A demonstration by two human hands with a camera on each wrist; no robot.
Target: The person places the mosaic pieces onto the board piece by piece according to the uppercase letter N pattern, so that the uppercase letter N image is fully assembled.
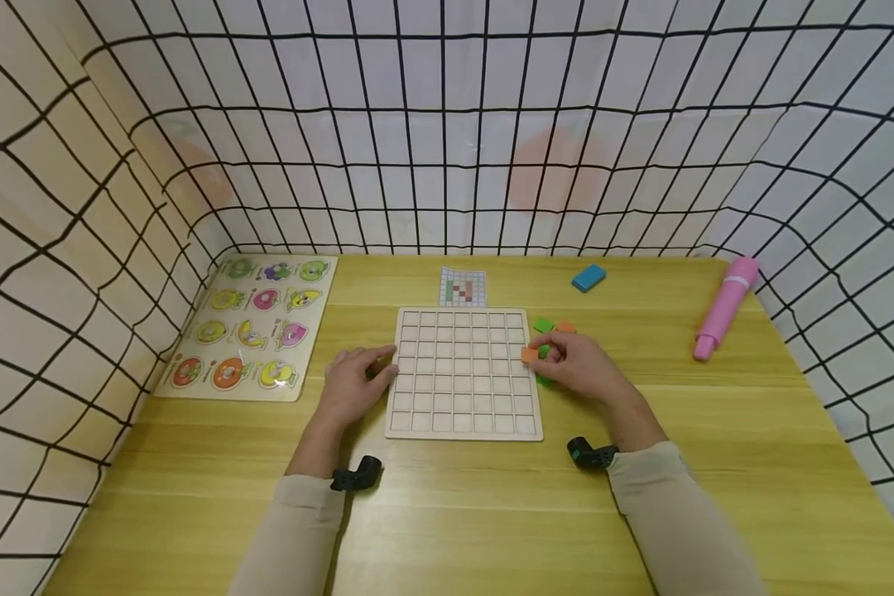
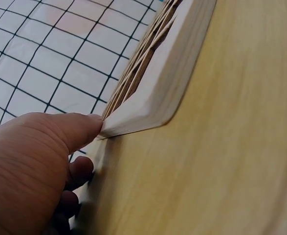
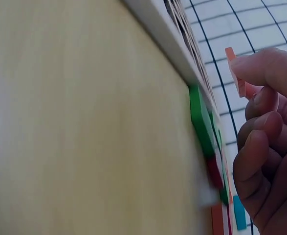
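Observation:
A pale wooden grid board [image 1: 463, 372] lies at the middle of the table, its square recesses bare. My left hand [image 1: 353, 385] rests at its left edge, thumb and index fingertips against the rim. The left wrist view shows the thumb [image 2: 79, 128] right at the board's side. Between thumb and index finger, my right hand [image 1: 577, 362] pinches a thin orange square tile [image 3: 235, 72], held up by the board's right edge. Under and behind that hand lie green tiles [image 1: 543, 325] and another orange tile [image 1: 565, 327], partly hidden by it.
A small card with a coloured grid pattern [image 1: 463, 288] sits behind the board. A blue block [image 1: 588, 278] lies at the back right, a pink cylinder [image 1: 726, 308] farther right. On the left is a fruit picture board [image 1: 247, 328]. Black wire mesh [image 1: 447, 124] encloses the table's back and sides.

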